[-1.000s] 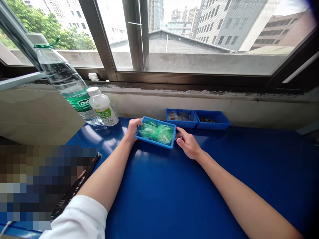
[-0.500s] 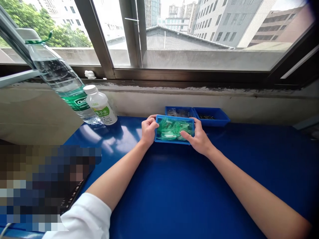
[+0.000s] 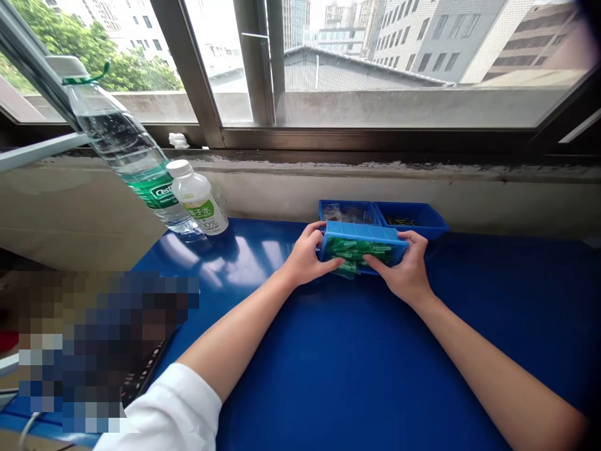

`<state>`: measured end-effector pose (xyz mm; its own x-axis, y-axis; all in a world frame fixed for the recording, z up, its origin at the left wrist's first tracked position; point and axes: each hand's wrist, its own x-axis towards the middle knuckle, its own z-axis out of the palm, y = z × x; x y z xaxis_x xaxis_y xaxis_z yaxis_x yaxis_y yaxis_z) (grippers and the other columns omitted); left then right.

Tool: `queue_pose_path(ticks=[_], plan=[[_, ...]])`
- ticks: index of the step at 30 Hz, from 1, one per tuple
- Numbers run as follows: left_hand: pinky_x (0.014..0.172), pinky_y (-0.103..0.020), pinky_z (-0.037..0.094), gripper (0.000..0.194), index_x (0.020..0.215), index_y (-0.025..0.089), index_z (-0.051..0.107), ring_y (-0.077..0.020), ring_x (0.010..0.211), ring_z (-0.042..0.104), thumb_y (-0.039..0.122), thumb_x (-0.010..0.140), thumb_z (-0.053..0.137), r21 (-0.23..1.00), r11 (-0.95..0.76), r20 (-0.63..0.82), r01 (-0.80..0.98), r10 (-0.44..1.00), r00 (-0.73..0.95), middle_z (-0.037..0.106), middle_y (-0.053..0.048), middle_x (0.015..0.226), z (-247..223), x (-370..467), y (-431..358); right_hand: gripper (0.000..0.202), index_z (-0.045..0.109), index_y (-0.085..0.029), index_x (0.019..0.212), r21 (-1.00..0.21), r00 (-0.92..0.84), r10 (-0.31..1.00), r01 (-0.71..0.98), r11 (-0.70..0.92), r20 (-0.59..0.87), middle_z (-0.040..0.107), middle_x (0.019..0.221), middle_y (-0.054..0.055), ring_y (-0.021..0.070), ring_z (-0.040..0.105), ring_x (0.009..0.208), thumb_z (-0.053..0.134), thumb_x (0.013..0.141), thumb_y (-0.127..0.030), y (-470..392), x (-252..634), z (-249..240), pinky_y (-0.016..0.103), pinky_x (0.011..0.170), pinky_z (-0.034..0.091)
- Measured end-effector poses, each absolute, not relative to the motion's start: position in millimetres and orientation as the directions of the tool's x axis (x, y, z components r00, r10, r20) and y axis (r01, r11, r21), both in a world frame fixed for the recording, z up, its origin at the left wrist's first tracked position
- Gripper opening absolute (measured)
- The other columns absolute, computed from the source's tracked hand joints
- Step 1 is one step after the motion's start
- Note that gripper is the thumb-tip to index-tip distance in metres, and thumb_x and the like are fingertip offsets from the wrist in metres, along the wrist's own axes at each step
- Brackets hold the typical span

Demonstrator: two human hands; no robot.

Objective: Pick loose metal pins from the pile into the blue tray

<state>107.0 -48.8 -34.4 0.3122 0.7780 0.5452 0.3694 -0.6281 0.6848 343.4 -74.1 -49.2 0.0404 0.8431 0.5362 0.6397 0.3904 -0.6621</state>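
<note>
A wide window (image 3: 375, 106) spans the top of the frame, with buildings outside. Below it, a glossy blue worktop (image 3: 338, 376) fills the lower centre and right. At the upper left, a large clear bottle (image 3: 119, 144) with a green label leans to the left; a smaller white bottle (image 3: 200, 200) stands in front of its base. Just right of centre, the left hand (image 3: 312, 257) and the right hand (image 3: 408, 269) pinch opposite ends of a blue bin (image 3: 361, 232), thumbs in front over the contents and fingers behind. The bin is tipped so its opening faces the viewer. Behind it, against the wall, sit two blue bins (image 3: 416, 230) (one holds clear bags, the other small dark pieces). Smallest are the translucent green pieces (image 3: 354, 249) inside the tipped bin, some bunched at its lower edge.
</note>
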Motion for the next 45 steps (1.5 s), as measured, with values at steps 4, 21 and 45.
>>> queue_pose_path(ticks=[4, 21, 45], plan=[[0.089, -0.035, 0.052, 0.038, 0.084, 0.018, 0.051, -0.0274, 0.116, 0.054, 0.045, 0.070, 0.073, 0.638, -0.625, 0.529, 0.450, 0.780, 0.334, 0.047, -0.014, 0.133, -37.6, 102.2, -45.9, 0.084, 0.024, -0.020, 0.128, -0.603, 0.019, 0.805, 0.673, 0.429, 0.593, 0.042, 0.123, 0.017, 0.0291, 0.053, 0.109, 0.074, 0.067, -0.051, -74.4, 342.8, -50.2, 0.040, 0.078, 0.052], [0.085, -0.044, 0.051, 0.088, 0.121, 0.022, 0.034, -0.0315, 0.106, 0.060, 0.055, 0.055, 0.081, 0.745, -0.508, 0.331, 0.432, 0.844, 0.422, 0.058, -0.012, 0.119, -41.1, 98.5, -43.2, 0.080, 0.034, -0.025, 0.127, -0.343, -0.133, 0.635, 0.749, 0.567, 0.761, 0.043, 0.117, 0.013, 0.0330, 0.051, 0.108, 0.077, 0.065, -0.051, -82.6, 344.1, -39.9, 0.049, 0.082, 0.050], [0.107, -0.055, 0.035, 0.127, 0.145, 0.029, 0.019, -0.0396, 0.130, 0.038, 0.066, 0.040, 0.081, 0.702, -0.582, 0.335, 0.410, 0.778, 0.531, 0.029, -0.014, 0.146, -35.5, 92.9, -43.7, 0.098, 0.025, -0.030, 0.130, -0.474, -0.358, 0.763, 0.620, 0.626, 0.539, 0.036, 0.135, 0.015, 0.0382, 0.039, 0.126, 0.082, 0.055, -0.056, -82.1, 358.0, -46.2, 0.059, 0.097, 0.042]])
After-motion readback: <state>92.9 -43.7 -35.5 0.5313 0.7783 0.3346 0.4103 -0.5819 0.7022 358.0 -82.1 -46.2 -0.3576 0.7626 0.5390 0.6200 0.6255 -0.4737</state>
